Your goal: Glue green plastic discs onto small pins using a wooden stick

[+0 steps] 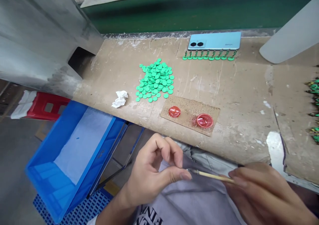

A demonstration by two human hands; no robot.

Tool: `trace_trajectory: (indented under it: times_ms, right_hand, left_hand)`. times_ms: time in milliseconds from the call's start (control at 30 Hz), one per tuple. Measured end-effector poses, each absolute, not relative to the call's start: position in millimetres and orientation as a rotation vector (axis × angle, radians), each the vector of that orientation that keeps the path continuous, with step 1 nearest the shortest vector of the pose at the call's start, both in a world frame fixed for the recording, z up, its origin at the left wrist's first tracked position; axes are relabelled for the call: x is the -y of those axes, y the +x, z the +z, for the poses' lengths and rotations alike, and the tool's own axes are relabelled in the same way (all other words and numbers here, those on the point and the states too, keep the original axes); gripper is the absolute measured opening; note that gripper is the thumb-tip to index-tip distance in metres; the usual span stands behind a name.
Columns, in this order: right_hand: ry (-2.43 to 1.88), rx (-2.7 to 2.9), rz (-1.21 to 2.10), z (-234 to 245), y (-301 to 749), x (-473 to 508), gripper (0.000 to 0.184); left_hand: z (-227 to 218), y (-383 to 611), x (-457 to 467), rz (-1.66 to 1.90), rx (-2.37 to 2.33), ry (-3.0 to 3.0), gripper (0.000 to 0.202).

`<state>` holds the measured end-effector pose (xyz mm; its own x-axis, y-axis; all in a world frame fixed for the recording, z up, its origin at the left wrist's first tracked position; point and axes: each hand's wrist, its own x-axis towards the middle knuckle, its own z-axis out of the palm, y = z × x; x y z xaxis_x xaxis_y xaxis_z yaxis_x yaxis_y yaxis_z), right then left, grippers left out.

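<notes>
Worn workbench (236, 85) below green wall (199, 12)

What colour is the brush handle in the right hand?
The brush handle is pale tan, like bamboo; the head view shows it best.

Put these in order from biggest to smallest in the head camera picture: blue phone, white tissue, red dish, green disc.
1. Blue phone
2. White tissue and red dish: they look about the same, and the dish is closer to the camera, so I can't rank them.
3. Green disc
</notes>
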<state>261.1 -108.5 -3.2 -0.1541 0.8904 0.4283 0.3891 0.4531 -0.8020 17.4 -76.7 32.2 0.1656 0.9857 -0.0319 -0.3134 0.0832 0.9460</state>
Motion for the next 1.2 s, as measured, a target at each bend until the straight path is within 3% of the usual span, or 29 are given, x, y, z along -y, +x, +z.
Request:
trace_trajectory:
  times_ms: [100, 200, 300, 367, 533, 700, 833, 1000, 1200]
  right_hand:
    - [-0.982, 1.359, 0.960, 2, 250, 103, 0.037]
    - [-0.829, 1.017, 1.209, 3, 240, 103, 0.024]
    - [-0.761, 1.078, 1.457, 4, 232, 103, 0.030]
    - [-0.736, 1.197, 1.534, 5, 228, 102, 0.018]
    - [-0.766, 1.272, 1.389, 7, 228, 103, 0.016]
    - [-0.781, 1.195, 1.205, 7, 238, 102, 0.014]
    - [-0.712, 1.311, 1.217, 9, 235, 96, 0.019]
    - [-0.680, 1.318, 1.227, 6, 230, 94, 0.024]
    - [-0.653, 1.361, 1.212, 4, 232, 92, 0.041]
  left_hand:
    - [29, 19, 79, 1.199, -0.799, 1.079, 0.040]
    - [26, 23, 80, 1.197, -0.756, 1.124, 0.037]
    - [25, 28, 82, 1.161, -0.713, 1.201, 0.033]
    - [25, 30, 82, 1.113, -0.715, 1.245, 0.030]
    - [27, 27, 79, 0.993, -0.730, 1.075, 0.031]
    - [27, 15, 71, 1.164, -0.822, 0.868, 0.031]
    - [28, 23, 71, 1.096, -0.828, 0.873, 0.025]
    - [30, 38, 76, 1.086, -0.789, 0.968, 0.047]
    - [29, 41, 78, 1.041, -0.820, 1.069, 0.033]
